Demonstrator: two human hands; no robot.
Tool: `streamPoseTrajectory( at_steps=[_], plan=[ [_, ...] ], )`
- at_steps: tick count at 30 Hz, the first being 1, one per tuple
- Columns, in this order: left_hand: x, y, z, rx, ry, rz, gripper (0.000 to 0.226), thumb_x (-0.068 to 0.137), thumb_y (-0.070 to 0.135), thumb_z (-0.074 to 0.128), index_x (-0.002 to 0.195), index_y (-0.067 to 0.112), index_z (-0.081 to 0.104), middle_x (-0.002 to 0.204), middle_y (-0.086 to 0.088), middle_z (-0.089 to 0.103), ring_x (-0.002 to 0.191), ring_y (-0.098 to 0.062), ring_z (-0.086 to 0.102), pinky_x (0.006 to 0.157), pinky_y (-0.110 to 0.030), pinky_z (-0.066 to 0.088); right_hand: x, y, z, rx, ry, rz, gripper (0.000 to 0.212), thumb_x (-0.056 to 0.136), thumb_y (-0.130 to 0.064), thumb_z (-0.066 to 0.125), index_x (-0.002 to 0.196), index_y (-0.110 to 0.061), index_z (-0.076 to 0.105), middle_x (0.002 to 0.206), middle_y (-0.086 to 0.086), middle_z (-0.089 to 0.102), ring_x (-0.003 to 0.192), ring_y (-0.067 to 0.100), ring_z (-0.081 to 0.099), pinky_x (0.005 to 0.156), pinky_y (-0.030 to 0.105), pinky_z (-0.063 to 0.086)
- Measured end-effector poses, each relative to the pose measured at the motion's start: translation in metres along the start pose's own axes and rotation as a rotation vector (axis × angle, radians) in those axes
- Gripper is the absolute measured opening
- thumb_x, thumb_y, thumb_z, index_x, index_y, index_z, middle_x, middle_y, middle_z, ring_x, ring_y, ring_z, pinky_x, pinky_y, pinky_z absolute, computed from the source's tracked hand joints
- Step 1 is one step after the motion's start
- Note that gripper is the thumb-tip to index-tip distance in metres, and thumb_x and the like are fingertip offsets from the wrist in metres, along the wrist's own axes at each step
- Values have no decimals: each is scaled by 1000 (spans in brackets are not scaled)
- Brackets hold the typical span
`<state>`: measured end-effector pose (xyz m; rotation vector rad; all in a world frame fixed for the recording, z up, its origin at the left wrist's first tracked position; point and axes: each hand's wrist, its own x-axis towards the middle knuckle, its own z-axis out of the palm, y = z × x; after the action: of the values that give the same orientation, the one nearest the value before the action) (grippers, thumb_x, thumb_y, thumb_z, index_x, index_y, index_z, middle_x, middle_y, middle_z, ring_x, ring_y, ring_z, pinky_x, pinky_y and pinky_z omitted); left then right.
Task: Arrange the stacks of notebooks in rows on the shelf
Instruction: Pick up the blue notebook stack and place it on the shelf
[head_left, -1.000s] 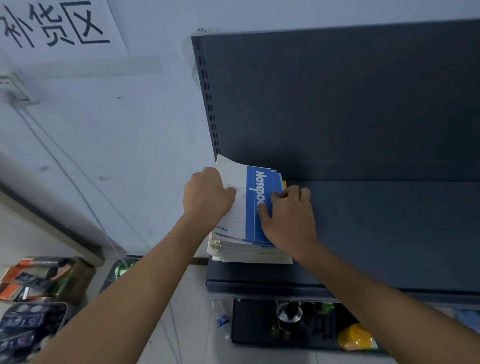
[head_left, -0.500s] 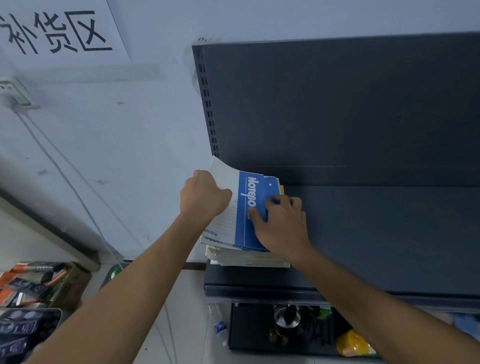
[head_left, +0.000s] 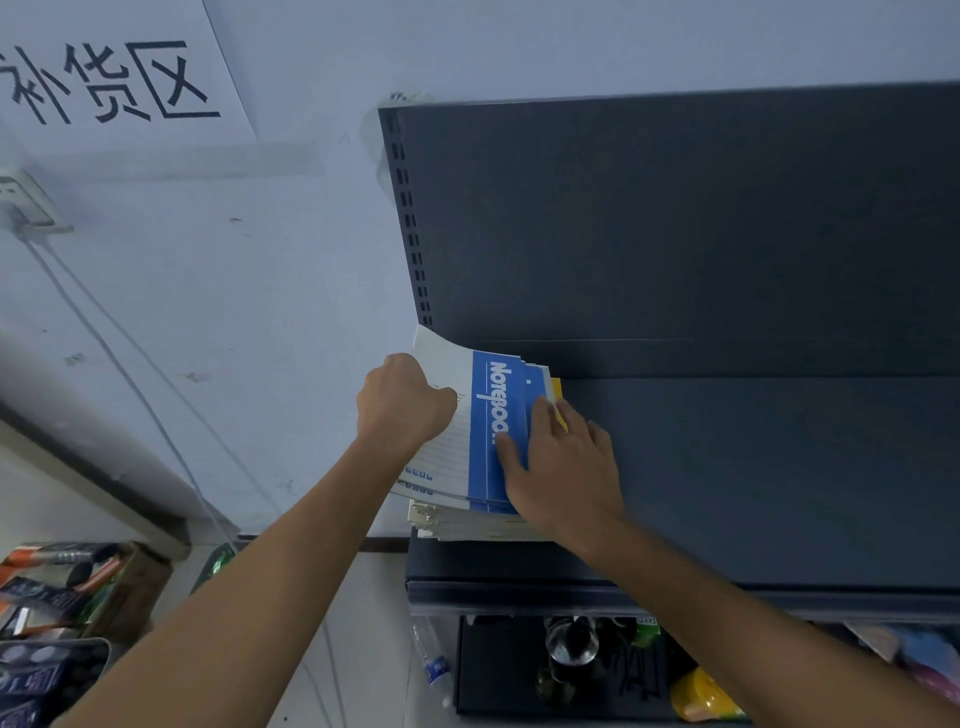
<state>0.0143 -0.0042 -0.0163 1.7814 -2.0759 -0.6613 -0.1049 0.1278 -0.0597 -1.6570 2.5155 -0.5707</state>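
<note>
Left hand (head_left: 402, 402), right hand (head_left: 563, 467) bare; left forearm (head_left: 249, 597), right forearm (head_left: 753, 623) bare to frame edge.

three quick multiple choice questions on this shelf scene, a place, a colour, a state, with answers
1. Where on the shelf is the notebook stack? A) left end B) middle C) right end
2. What colour is the printed band on the top notebook? A) red B) green C) blue
3. How does the right hand lie? A) fingers on the top notebook B) clear of the stack C) gripping a bottle
Answers: 1 A, it lies beside the slotted upright at the left; 2 C, the lettered band is blue; 3 A, its fingers rest on the cover.
</note>
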Motion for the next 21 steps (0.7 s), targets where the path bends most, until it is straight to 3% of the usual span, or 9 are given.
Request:
streamPoseTrajectory(
  at_steps=[4,6,10,15,18,21],
  plan=[
    [1,-1,-4,36,39,13,33,91,33,68,76,21,41,73,6,54,59,-15,54,44,-21,32,-4,-7,2,-116,-24,-44,72,102,-58,17,154,-8,23,158,8,35,151,23,18,120,45,20],
    [1,-2,-7,46,42,8,33,90,32,68,76,20,41,73,4,54,59,-15,54,44,-22,33,-3,-8,0,-88,-25,-52,71,102,-59,18,153,-9,26,155,8,39,148,22,25,116,43,25],
    [3,-5,-16,67,68,29,32,90,30,68,77,18,42,72,4,55,58,-14,54,45,-23,33,0,-7,-1,20,-37,-70,57,102,-56,28,141,-17,40,142,3,53,135,19,41,106,41,34],
    [4,-8,-24,118,80,70,30,90,30,66,78,18,42,71,5,55,56,-14,54,44,-22,32,7,1,-8,346,-61,86,41,100,-31,50,136,-12,50,121,12,60,120,28,49,100,43,41],
    [8,-7,-31,-53,-54,24,25,92,28,64,81,16,46,78,0,61,65,-16,62,51,-26,46,11,4,-11,412,-91,128,43,98,-25,52,139,-13,49,128,10,59,122,26,49,105,46,42],
    [8,-10,-41,-302,-193,-9,12,96,22,60,93,11,56,90,-8,70,76,-24,70,69,-38,59,15,6,-12,445,-112,144,44,99,-30,52,141,-15,49,133,2,60,127,20,48,108,47,40]
  ],
)
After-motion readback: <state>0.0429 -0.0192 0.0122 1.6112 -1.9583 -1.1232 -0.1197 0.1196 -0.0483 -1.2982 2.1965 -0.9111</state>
